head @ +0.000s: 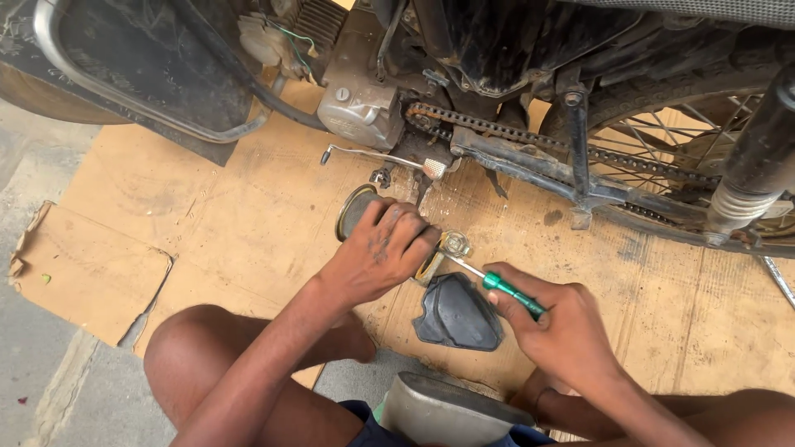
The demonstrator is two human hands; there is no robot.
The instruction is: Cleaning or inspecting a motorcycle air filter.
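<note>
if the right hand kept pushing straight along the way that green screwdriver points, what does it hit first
Probably the small round metal part held under the left hand. The right hand aims the green-handled screwdriver up and left, and its tip already seems to meet that part, though depth is unclear.

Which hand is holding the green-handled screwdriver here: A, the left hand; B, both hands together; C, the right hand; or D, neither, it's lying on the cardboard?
C: the right hand grips the green-handled screwdriver, its tip at the small metal part that the left hand steadies.
</note>
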